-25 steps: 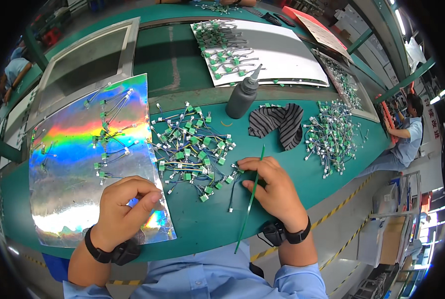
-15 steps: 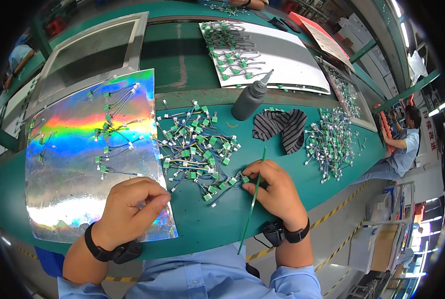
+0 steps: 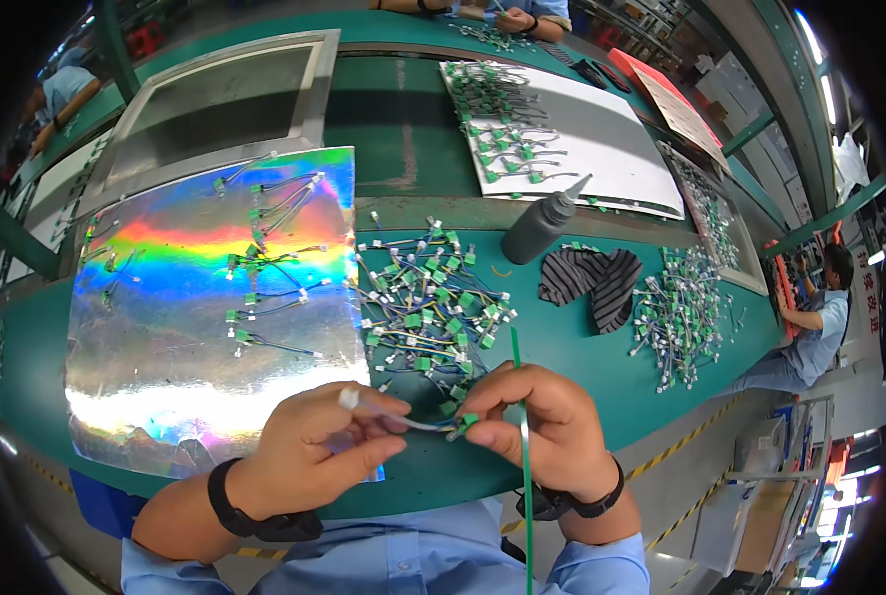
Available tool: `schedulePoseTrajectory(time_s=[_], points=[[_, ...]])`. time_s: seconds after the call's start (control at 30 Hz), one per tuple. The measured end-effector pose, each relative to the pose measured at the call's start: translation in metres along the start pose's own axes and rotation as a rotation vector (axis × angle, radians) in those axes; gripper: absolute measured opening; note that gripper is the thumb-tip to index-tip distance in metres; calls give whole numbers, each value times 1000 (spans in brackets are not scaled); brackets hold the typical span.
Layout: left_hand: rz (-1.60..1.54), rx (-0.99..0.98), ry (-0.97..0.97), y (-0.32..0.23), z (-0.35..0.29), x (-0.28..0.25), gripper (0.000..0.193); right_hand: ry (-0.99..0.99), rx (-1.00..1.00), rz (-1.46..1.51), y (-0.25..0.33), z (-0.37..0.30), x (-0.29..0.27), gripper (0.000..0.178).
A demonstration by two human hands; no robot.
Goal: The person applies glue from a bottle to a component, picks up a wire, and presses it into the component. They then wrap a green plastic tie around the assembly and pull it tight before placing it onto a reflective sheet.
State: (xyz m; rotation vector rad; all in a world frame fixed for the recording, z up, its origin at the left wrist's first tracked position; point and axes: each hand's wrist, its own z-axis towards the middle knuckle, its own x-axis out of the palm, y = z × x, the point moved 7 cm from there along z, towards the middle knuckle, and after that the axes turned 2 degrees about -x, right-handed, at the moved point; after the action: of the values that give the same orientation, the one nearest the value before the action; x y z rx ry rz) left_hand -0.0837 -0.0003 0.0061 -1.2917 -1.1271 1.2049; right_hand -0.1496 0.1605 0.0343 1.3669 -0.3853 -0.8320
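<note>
Green connector [image 3: 468, 422] of a single wire lead [image 3: 418, 424] is pinched between thumb and index finger of the right hand [image 3: 550, 428]. A thin green stick [image 3: 526, 476] is carried in the same hand, crossing the fingers lengthwise and running down past the wrist. Thumb and index of the left hand [image 3: 326, 433] are parted, with a narrow gap left between the tips. Lead is stretched across to that hand, its white plug [image 3: 349, 399] seen above the fingers; whether the wire is actually touched there can't be told from this angle. Black straps [image 3: 227, 501] are worn on both wrists.

Just beyond the hands, a loose pile of leads [image 3: 428, 307] is spread on the green table [image 3: 428, 481]. To its left, a reflective sheet [image 3: 150, 362] is laid flat, with more leads set out on it. Right of the pile, a striped cloth [image 3: 614, 297] is placed near a tilted-looking dark bottle [image 3: 540, 228]. A second pile [image 3: 676, 319] is heaped further right. Farther back, a white board [image 3: 607, 134] is lined with leads along its left side; a framed panel [image 3: 318, 104] is positioned to its left.
</note>
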Motion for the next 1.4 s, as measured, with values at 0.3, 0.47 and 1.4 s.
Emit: schedulePoseTrajectory(time_s=[0.3, 0.47, 1.4], points=[[121, 332, -68, -22, -6, -16, 22, 139, -206, -217, 22, 35, 31, 27], [27, 310, -114, -16, -5, -22, 20, 220, -265, -258, 21, 43, 39, 27], [-42, 50, -61, 11, -3, -10, 10, -92, 23, -625, -17, -8, -63, 20]])
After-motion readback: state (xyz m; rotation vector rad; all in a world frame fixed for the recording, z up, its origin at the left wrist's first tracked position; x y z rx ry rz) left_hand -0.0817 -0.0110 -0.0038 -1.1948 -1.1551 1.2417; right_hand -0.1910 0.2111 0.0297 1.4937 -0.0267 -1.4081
